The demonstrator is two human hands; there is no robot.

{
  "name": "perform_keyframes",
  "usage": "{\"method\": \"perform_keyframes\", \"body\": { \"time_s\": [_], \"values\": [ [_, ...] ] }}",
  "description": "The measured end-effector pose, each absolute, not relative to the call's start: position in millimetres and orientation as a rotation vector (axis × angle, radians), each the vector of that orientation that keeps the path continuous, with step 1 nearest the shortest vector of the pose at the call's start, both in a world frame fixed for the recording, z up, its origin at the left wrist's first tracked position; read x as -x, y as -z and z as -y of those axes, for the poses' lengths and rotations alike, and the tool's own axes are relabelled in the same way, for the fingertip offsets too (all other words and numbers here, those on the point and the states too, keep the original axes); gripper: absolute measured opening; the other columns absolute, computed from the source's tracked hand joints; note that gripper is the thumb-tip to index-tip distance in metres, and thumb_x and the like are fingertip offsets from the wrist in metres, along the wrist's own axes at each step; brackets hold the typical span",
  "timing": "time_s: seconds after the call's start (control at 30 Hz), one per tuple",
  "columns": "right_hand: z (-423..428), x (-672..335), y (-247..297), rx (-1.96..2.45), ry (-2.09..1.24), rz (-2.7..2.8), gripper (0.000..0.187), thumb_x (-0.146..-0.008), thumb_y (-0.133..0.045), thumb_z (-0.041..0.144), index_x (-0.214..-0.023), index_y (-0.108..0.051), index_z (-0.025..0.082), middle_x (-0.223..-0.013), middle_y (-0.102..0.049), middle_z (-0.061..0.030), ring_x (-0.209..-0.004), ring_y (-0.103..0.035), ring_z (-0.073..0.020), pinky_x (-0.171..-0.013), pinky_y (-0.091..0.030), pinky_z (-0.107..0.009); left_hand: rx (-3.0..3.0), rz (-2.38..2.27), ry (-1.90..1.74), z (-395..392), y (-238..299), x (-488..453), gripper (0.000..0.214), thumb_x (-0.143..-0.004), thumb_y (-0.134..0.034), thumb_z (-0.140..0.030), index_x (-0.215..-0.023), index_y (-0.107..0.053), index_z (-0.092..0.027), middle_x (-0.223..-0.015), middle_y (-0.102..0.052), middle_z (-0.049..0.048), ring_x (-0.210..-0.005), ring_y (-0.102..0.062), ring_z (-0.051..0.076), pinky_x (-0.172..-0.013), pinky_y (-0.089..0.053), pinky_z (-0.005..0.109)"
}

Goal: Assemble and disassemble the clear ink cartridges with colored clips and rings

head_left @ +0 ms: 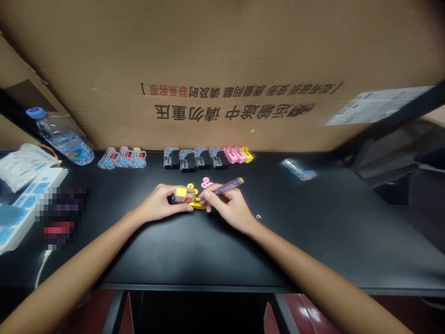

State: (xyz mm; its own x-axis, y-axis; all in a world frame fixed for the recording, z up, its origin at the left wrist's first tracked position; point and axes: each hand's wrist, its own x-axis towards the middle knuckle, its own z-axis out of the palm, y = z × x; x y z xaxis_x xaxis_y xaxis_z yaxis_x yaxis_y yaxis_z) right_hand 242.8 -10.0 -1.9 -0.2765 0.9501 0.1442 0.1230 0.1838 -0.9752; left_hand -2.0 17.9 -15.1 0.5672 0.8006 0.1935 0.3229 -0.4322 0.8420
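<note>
My left hand (160,202) pinches a small clear plastic device with a yellow top (181,192) and a bit of red inside. A yellow plastic part (199,205) sits at its right end, between my two hands. Held like a pen in my right hand (232,207) is a slim screwdriver (227,185) with a translucent purple handle and a gold-coloured end. Its tip points down-left at the yellow part, though the exact contact is hidden by my fingers. Just beyond lie pink rings (206,180) and yellow rings (190,186).
Clear devices with pink or yellow tops (124,157) stand at the back left. Several clear-and-black housings (188,160) line the back, beside pink parts (233,155). A plastic packet (299,170) lies right. Leftward are a water bottle (67,141) and power strip (33,204). Cardboard (222,55) walls the back.
</note>
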Motion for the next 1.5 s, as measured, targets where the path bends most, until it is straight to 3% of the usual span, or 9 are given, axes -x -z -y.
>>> {"method": "perform_keyframes", "body": {
  "time_s": [0.3, 0.53, 0.83, 1.03, 1.17, 1.37, 1.5],
  "values": [
    [13, -242, -1, 0.981, -1.015, 1.819, 0.030, -0.103, -0.065, 0.044, -0.089, -0.080, 0.022, -0.086, -0.079, -0.0066, -0.071, -0.070, -0.0201, -0.065, -0.058, -0.034, -2.023, -0.909, -0.785, -19, 18, 3, 0.045, -0.087, -0.088, -0.043, -0.124, -0.082, -0.018, -0.119, -0.085, 0.0096, -0.099, -0.082, 0.025, -0.092, -0.063, 0.033],
    [14, -241, 4, 1.106, -1.042, 1.692, 0.043, -0.099, -0.071, 0.055, -0.075, -0.078, 0.020, -0.060, -0.071, -0.0025, -0.057, -0.067, -0.0180, -0.061, -0.055, -0.032, -2.071, -0.895, -0.817, -18, 17, 2, 0.042, -0.089, -0.087, -0.042, -0.124, -0.082, -0.020, -0.121, -0.084, 0.0102, -0.102, -0.082, 0.025, -0.095, -0.063, 0.034],
    [14, -242, 5, 1.101, -1.037, 1.604, 0.057, -0.100, -0.064, 0.067, -0.069, -0.072, 0.020, -0.064, -0.070, -0.0047, -0.056, -0.065, -0.0178, -0.059, -0.056, -0.033, -2.085, -0.908, -0.788, -20, 17, 4, 0.051, -0.086, -0.089, -0.047, -0.129, -0.079, -0.020, -0.127, -0.082, 0.0114, -0.109, -0.081, 0.027, -0.101, -0.062, 0.036],
    [12, -249, -3, 1.098, -0.932, 1.589, 0.046, -0.101, -0.066, 0.056, -0.071, -0.075, 0.021, -0.067, -0.071, -0.0042, -0.056, -0.063, -0.0169, -0.061, -0.056, -0.034, -2.101, -0.860, -0.831, -20, 13, 5, 0.040, -0.089, -0.087, -0.046, -0.119, -0.082, -0.020, -0.121, -0.084, 0.0097, -0.107, -0.081, 0.025, -0.099, -0.062, 0.035],
    [11, -253, -5, 1.052, -0.899, 1.652, 0.034, -0.101, -0.066, 0.044, -0.079, -0.078, 0.021, -0.075, -0.076, -0.0052, -0.063, -0.068, -0.0186, -0.064, -0.058, -0.034, -2.037, -0.983, -0.982, -20, 10, 7, 0.035, -0.091, -0.084, -0.047, -0.111, -0.082, -0.019, -0.111, -0.085, 0.0075, -0.096, -0.082, 0.022, -0.093, -0.064, 0.032],
    [16, -245, 2, 0.875, -0.990, 1.998, 0.019, -0.103, -0.066, 0.030, -0.100, -0.084, 0.024, -0.096, -0.085, -0.0047, -0.084, -0.077, -0.0212, -0.082, -0.062, -0.036, -1.659, -1.195, -1.297, -27, 10, 10, 0.048, -0.085, -0.087, -0.054, -0.112, -0.076, -0.016, -0.104, -0.082, 0.0068, -0.078, -0.078, 0.018, -0.075, -0.068, 0.032],
    [19, -245, 6, 0.903, -0.993, 2.073, 0.019, -0.103, -0.064, 0.025, -0.103, -0.083, 0.023, -0.100, -0.085, -0.0039, -0.085, -0.076, -0.0207, -0.082, -0.060, -0.033, -1.503, -1.124, -1.366, -28, 11, 8, 0.051, -0.082, -0.089, -0.054, -0.111, -0.072, -0.016, -0.107, -0.079, 0.0035, -0.088, -0.079, 0.020, -0.073, -0.069, 0.029]
  ]
}}
